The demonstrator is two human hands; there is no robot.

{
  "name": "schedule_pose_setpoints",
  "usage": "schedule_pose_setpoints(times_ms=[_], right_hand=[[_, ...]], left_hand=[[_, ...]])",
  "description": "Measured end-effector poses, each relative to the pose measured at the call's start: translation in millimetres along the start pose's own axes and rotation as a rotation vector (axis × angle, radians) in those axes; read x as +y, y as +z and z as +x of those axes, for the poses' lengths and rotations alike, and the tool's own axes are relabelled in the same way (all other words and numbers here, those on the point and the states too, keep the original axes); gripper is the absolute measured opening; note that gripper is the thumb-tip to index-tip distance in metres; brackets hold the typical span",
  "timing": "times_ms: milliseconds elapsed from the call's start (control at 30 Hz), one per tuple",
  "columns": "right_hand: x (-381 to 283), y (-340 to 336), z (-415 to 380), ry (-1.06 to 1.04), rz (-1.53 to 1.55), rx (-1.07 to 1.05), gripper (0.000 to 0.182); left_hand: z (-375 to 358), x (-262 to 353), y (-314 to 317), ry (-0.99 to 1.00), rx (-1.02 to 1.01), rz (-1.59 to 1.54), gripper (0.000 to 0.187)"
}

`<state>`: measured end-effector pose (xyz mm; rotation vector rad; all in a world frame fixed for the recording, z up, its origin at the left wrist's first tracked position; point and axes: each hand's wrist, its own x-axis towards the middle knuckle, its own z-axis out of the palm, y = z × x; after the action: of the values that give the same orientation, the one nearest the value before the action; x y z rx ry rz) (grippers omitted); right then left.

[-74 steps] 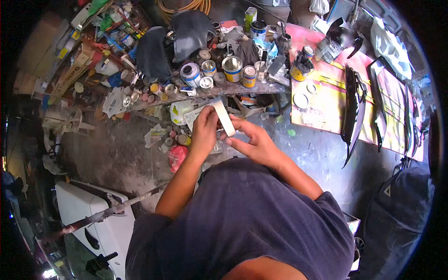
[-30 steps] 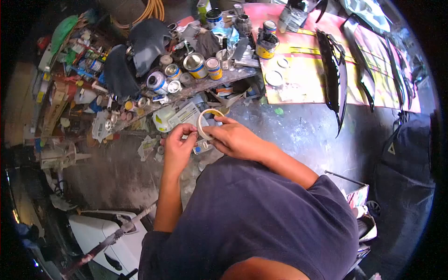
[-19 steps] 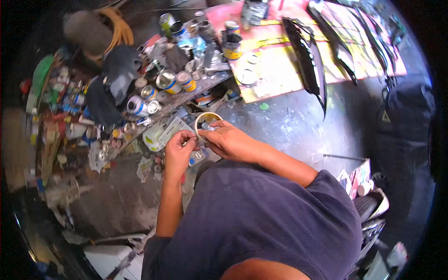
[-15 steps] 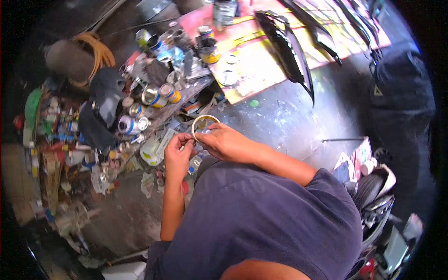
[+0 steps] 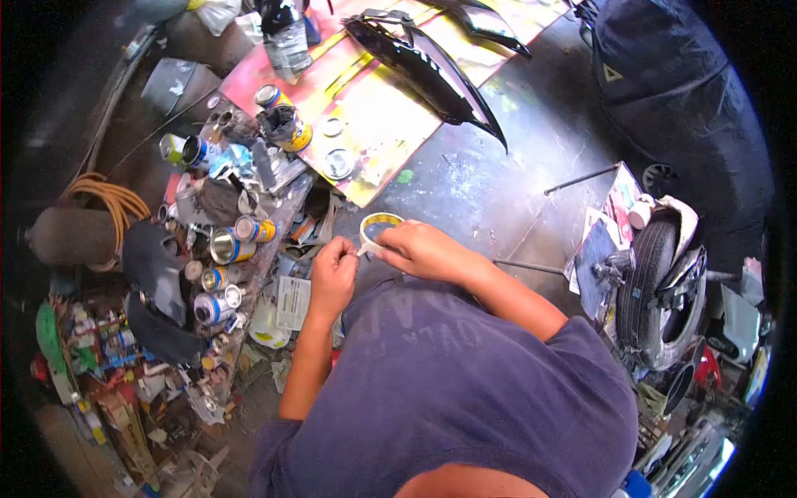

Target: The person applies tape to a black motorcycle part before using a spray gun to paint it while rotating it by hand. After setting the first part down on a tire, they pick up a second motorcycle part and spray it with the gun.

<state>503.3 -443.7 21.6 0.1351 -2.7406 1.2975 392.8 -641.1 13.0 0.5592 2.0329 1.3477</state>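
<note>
A roll of tape [image 5: 366,224], pale outside and yellow on its inner ring, is held in front of the dark shirt. My right hand [image 5: 422,251] grips the roll from its right side, fingers wrapped over the edge. Just left of it, my left hand [image 5: 335,274] is closed in a pinch. Between the two hands a short pale strip of tape [image 5: 363,246] comes off the roll, its end at the left fingertips.
Paint cans [image 5: 231,246] and clutter fill the bench at left. A glossy black panel [image 5: 423,70] lies on the paint-stained board [image 5: 386,137] ahead. A tyre [image 5: 643,290] stands at right. Orange hose [image 5: 116,203] hangs far left.
The view has turned, so the bench and board appear further left and the tyre shows more. A short strip of tape now shows between my hands, and the roll is tilted differently.
</note>
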Motion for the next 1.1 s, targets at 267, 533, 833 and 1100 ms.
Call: schedule_pose_setpoints(times_ms=[267, 533, 833, 1100], right_hand=[[0.5, -4.3, 48.4, 0.119, 0.137, 0.121, 0.036], [97.6, 53.8, 108.9, 0.645, -0.182, 0.041, 0.039], [190.7, 115.7, 168.7, 0.569, -0.596, 0.001, 0.062], [102.9, 30.3, 135.6, 0.563, 0.478, 0.381, 0.050]], left_hand=[[74.8, 3.9, -20.0, 0.260, -0.019, 0.000, 0.007], [123.7, 36.8, -66.0, 0.288, 0.297, -0.123, 0.008], [193.0, -18.2, -66.4, -0.007, 0.096, -0.333, 0.006], [212.9, -12.6, -16.1, -0.186, 0.046, -0.566, 0.011]])
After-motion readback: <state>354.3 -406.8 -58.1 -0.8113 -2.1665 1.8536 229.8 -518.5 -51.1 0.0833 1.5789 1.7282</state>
